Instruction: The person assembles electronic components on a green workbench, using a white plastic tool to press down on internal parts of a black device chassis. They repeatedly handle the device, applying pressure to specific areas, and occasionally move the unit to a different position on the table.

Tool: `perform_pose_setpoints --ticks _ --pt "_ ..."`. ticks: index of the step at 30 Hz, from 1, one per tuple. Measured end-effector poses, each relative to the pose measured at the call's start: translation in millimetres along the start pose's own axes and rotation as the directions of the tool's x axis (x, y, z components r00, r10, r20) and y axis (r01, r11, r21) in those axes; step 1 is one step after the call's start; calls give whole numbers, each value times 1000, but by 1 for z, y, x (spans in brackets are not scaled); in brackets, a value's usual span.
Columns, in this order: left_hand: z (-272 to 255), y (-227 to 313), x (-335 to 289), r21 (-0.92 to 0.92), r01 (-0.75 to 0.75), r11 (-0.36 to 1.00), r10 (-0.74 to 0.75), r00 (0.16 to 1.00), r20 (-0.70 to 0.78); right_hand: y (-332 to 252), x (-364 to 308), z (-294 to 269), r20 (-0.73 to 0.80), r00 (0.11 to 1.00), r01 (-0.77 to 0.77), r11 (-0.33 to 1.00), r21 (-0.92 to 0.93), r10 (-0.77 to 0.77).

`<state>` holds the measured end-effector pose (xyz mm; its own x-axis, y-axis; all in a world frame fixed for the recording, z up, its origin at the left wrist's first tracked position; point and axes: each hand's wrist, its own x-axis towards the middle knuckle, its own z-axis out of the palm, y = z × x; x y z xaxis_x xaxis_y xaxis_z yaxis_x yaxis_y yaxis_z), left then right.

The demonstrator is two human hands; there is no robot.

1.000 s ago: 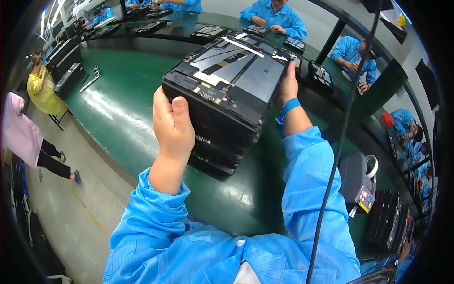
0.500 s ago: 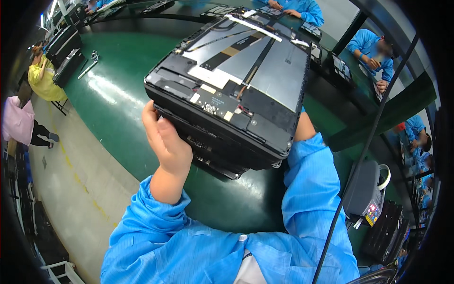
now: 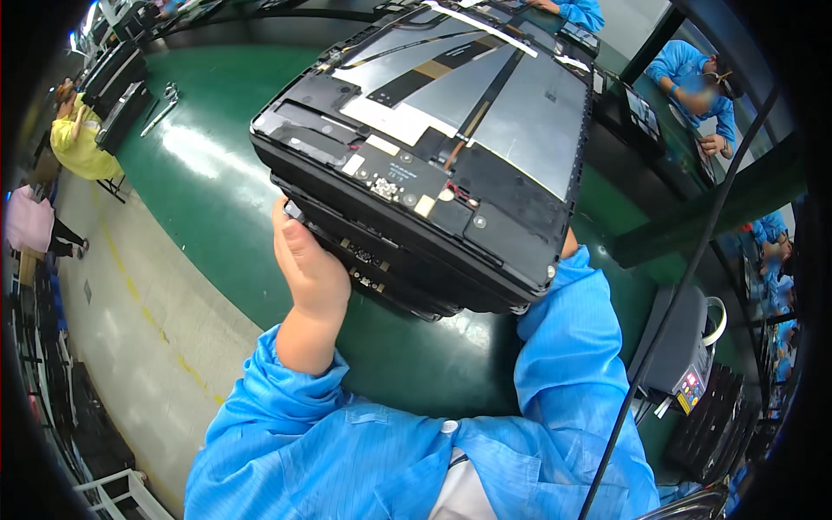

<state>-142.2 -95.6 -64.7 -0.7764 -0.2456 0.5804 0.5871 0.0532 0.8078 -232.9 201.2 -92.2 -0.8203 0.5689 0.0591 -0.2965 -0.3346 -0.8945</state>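
A stack of opened tablets [image 3: 533, 130] is held up in front of me, tilted, above the green tabletop. The top one shows silver panels, dark ribbon cables, white tape strips and a small circuit board at its near end. Several more black tablet bodies lie beneath it, slightly out of line. My left hand [image 3: 314, 273] grips the stack's near left side, with the thumb upright against the lower ones and the other fingers partly hidden. On the right side, only a sliver of my right hand [image 3: 569, 244] shows at the wrist; its fingers are hidden behind the stack.
A silver tool [image 3: 159, 117] lies at the table's left edge near black trays [image 3: 121, 117]. To the right stand a grey device [image 3: 672, 347] with lit buttons and a row of black panels [image 3: 706, 425]. A black cable [image 3: 659, 325] crosses the right side. Co-workers sit around.
The stack has come slightly nearer and spread wider in view, its right corner shifting right. My right hand has slipped further behind it. The left hand keeps its grip.
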Motion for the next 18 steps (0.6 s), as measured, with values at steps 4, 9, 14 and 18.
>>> perform_pose_setpoints --ticks 4,9,14,18 --pt "6 8 -2 -1 35 999 -35 996 -81 1 -11 13 -31 1000 0 1000 25 0" --pt "1 1 2 -45 -44 998 43 999 -21 7 -6 3 46 999 -10 999 47 7" --pt "-9 -20 -7 -127 65 990 -70 997 -34 -13 -28 9 -51 988 -136 972 191 148" --pt "-7 -12 -20 -104 12 995 -16 999 -39 49 -9 4 -25 974 -217 965 147 223"
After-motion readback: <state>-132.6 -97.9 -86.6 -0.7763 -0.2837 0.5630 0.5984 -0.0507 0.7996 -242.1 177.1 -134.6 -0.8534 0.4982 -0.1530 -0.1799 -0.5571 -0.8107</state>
